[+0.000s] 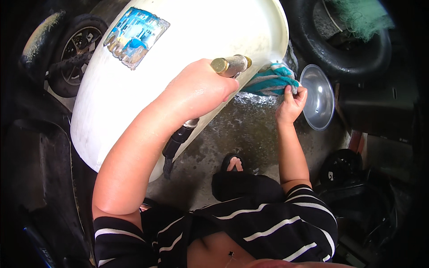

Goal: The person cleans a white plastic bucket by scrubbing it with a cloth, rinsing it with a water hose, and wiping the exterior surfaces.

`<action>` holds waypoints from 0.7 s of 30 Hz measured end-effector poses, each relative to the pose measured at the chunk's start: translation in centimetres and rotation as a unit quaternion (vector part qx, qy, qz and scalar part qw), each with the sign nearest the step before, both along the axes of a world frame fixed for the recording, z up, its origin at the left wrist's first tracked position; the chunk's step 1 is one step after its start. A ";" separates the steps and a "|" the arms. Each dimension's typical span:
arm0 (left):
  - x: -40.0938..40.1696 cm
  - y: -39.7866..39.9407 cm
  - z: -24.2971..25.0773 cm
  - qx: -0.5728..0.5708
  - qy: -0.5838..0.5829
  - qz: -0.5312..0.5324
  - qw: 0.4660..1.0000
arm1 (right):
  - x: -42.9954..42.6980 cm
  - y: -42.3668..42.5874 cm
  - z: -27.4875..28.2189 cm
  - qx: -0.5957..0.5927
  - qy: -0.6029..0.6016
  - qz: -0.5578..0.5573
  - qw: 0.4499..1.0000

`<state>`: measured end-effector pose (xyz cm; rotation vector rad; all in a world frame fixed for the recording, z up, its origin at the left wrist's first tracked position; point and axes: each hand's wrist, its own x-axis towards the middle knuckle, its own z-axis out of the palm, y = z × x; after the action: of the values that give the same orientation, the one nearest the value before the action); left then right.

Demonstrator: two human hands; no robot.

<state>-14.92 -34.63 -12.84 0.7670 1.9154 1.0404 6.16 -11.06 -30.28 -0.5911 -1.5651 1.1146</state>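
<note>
My left hand (202, 78) grips a metal spray gun with a brass nozzle (233, 65); its black hose connector (179, 137) hangs below the wrist. Spray leaves the nozzle towards a teal-and-grey striped cloth (273, 80). Pinched at one end between the thumb and fingers of my right hand (291, 104), this cloth hangs by the rim of a large white rounded vessel (130, 100). The nozzle and my left forearm are over the vessel, which bears a worn blue label (136, 37). Its top end runs out of view.
A metal basin (318, 97) stands right of my right hand. Beyond it lies a black inner tube (372, 63) with green netting (365, 16). A wheel (78, 55) and black plastic bodywork (37, 160) flank the left. The concrete floor (241, 130) is wet.
</note>
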 end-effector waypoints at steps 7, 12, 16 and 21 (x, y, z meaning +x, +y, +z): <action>-0.2 0.5 0.5 -0.029 -0.062 -0.012 0.998 | -4.9 2.5 7.6 0.457 -0.321 -0.027 0.829; -0.6 0.3 -0.2 -0.009 -0.071 -0.007 0.997 | -8.7 -1.6 9.8 0.201 -0.712 -0.020 0.673; -0.7 0.1 0.3 0.004 -0.086 0.014 0.996 | -10.3 -0.8 8.7 0.161 -0.693 -0.021 0.703; -0.5 0.1 -0.2 -0.004 -0.048 0.008 0.999 | -11.1 -1.2 9.3 0.193 -0.688 -0.027 0.699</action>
<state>-15.38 -34.52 -13.04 0.6858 1.8446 1.0608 -4.89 -12.21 -21.01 -1.3024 -2.8948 0.0495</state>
